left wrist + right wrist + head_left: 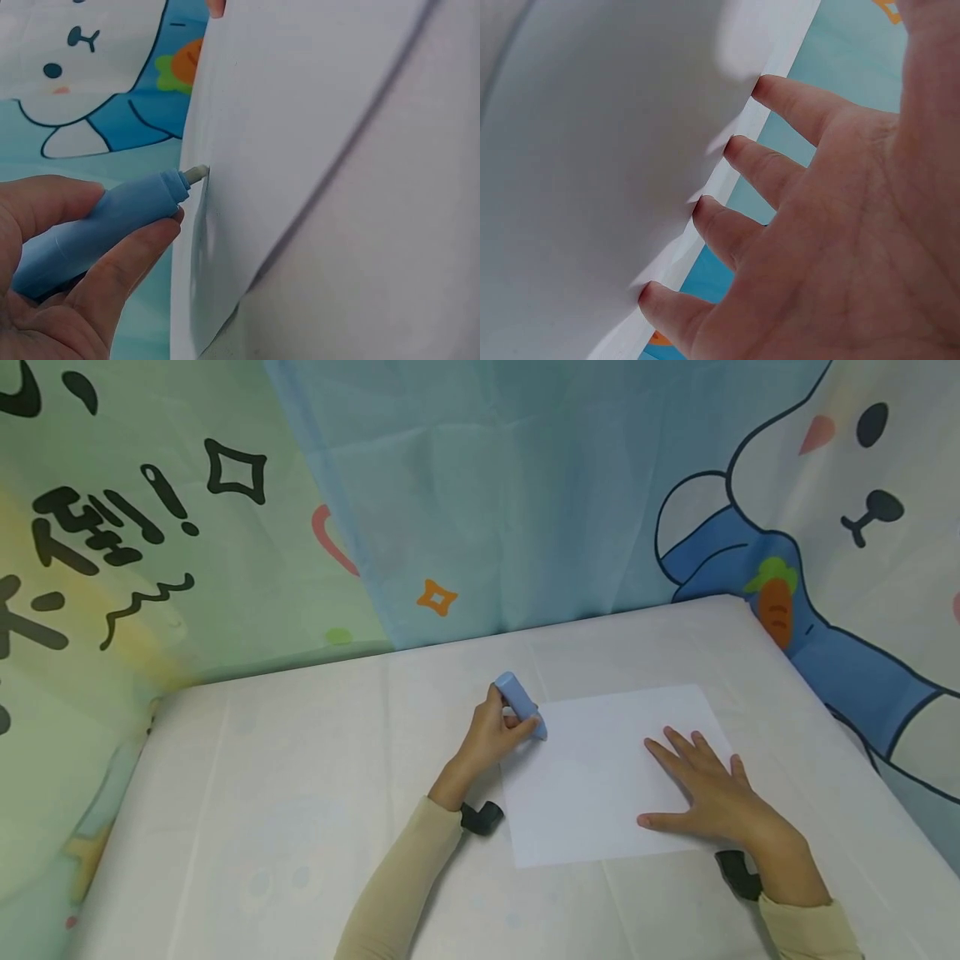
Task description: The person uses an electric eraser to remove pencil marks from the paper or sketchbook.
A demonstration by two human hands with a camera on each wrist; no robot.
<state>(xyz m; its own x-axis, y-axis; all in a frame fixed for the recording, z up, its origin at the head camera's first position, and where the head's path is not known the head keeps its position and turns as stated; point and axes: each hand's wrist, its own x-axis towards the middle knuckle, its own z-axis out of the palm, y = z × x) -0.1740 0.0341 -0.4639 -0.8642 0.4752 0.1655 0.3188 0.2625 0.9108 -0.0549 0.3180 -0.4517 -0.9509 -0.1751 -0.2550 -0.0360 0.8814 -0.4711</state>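
Observation:
My left hand pinches a chunky light-blue marker between thumb and fingers, above the upper left corner of a white sheet of paper. In the left wrist view, the marker points its pale, stubby tip at the sheet. That tip is at or very near the surface; actual contact is hard to tell. On the right part of the paper rests my right hand, fingers spread. The right wrist view shows its fingertips pressing on the sheet. No marks are visible on the paper.
A white cloth covers the table, whose back edge meets a printed curtain with a cartoon animal on the right. Dark wrist mounts sit under both wrists.

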